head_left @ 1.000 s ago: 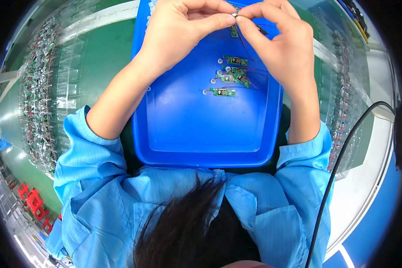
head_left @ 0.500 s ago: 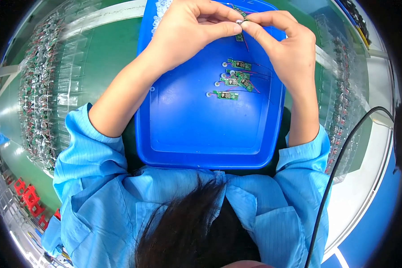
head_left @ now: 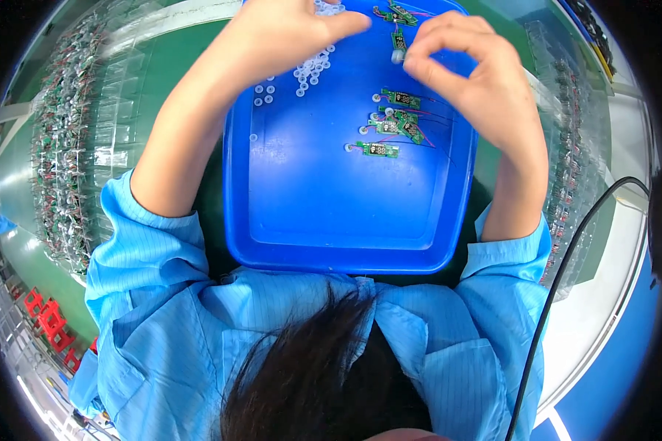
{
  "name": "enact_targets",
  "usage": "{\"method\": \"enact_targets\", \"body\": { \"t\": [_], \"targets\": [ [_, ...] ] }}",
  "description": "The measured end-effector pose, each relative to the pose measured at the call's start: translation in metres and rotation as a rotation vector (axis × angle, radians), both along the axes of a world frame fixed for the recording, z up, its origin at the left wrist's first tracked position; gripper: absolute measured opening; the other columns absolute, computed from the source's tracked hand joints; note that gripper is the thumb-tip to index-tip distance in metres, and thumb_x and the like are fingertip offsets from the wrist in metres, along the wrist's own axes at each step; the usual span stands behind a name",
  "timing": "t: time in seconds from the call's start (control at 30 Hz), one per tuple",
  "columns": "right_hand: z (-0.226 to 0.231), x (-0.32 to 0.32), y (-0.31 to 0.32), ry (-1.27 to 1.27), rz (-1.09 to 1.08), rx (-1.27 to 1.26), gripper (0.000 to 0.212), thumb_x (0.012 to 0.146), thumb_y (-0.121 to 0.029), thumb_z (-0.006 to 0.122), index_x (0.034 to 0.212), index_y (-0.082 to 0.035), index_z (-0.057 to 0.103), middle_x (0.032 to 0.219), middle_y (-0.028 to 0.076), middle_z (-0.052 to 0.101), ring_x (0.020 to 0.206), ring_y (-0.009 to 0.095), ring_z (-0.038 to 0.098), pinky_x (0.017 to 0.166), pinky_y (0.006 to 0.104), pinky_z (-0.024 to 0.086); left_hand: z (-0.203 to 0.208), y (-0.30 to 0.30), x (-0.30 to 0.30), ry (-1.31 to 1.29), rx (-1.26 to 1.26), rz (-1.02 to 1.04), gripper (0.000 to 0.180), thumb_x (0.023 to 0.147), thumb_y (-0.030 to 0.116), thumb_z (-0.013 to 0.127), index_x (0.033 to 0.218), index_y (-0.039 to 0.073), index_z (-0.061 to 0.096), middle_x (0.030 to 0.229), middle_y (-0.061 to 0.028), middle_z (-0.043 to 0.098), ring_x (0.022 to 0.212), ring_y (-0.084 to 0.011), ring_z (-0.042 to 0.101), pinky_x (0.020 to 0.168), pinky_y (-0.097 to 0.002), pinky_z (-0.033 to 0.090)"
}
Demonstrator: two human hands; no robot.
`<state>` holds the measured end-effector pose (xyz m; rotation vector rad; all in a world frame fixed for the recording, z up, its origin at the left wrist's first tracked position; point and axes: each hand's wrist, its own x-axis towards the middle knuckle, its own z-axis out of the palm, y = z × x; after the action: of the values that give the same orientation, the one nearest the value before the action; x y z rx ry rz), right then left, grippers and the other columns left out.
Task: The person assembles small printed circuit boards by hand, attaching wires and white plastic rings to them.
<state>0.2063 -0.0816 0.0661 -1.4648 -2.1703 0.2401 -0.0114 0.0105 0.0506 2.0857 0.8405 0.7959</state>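
At the far left of the blue tray (head_left: 331, 202), whether the left hand (head_left: 296, 23) grips anything cannot be told. White rings (head_left: 314, 72) lie in its left half, green circuit boards (head_left: 379, 149) in its right; over the right rim, the right hand (head_left: 482, 73) curls, grip unclear.

left fingers (head_left: 346, 25): partly cropped | right fingers (head_left: 441, 41): blurred, hold perhaps hidden

the blue tray (head_left: 331, 213) was brightly and evenly lit, apparently from above, with a soft pale sheen across its floor. over its far end, the right hand (head_left: 493, 88) was blurred and the left hand (head_left: 272, 40) slightly soft. left of the tray, clear plastic sheets (head_left: 114, 147) caught whitish glints. dark shade lay beside its near corners. far out on both sides of it, shapes bowed and smeared toward blackness.
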Motion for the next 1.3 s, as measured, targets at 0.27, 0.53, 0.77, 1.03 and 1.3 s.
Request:
{"method": "enact_targets", "body": {
  "t": [0.27,0.53,0.77,1.03,1.3],
  "targets": [
    [-0.009,0.001,0.001,0.045,-0.204,-0.199,0.019,0.088,-0.022,0.077,0.089,-0.002,0.077,0.088,0.009,0.071,0.094,0.027,0.064,0.086,0.0374,0.051,-0.008,-0.014,-0.007,0.358,0.533,0.023,0.01,0.078,0.007,0.073,0.084,0.001,0.069,0.091,-0.0173,0.062,0.094,-0.0369,0.061,0.087,-0.0451,0.05],
    [-0.046,-0.01,0.015,-0.402,-0.332,0.266,0.022,0.087,-0.026,0.079,0.092,-0.005,0.079,0.085,0.011,0.071,0.089,0.033,0.064,0.082,0.0451,0.051,-0.017,-0.005,-0.004,0.252,0.522,-0.037,0.011,0.083,0.009,0.069,0.079,-0.001,0.072,0.084,-0.0192,0.066,0.092,-0.0377,0.063,0.084,-0.046,0.051],
    [-0.04,-0.01,0.019,-0.133,-0.399,-0.097,0.018,0.087,-0.021,0.079,0.094,-0.005,0.078,0.087,0.009,0.073,0.086,0.028,0.066,0.08,0.0402,0.052,-0.015,0.005,0.015,0.402,0.468,0.027,0.015,0.084,0.015,0.071,0.082,0.001,0.077,0.092,-0.0208,0.071,0.093,-0.0387,0.066,0.089,-0.0473,0.051],
    [-0.026,-0.01,0.013,0.283,-0.333,-0.165,0.016,0.084,-0.007,0.073,0.096,0.003,0.073,0.079,0.015,0.07,0.071,0.026,0.066,0.068,0.0356,0.052,-0.001,-0.007,0.021,0.409,0.413,0.049,0.017,0.087,0.014,0.07,0.091,-0.001,0.076,0.09,-0.0215,0.073,0.085,-0.0367,0.069,0.082,-0.0422,0.055],
    [-0.004,-0.019,0.005,0.334,-0.295,-0.142,0.01,0.085,-0.007,0.073,0.088,0.002,0.073,0.076,0.008,0.071,0.07,0.013,0.063,0.069,0.0305,0.051,-0.031,0.011,0.01,-0.148,-0.67,-0.158,0.017,0.095,0.01,0.069,0.103,-0.003,0.076,0.089,-0.0048,0.073,0.074,-0.0079,0.063,0.069,-0.0223,0.053]
  ]
}}
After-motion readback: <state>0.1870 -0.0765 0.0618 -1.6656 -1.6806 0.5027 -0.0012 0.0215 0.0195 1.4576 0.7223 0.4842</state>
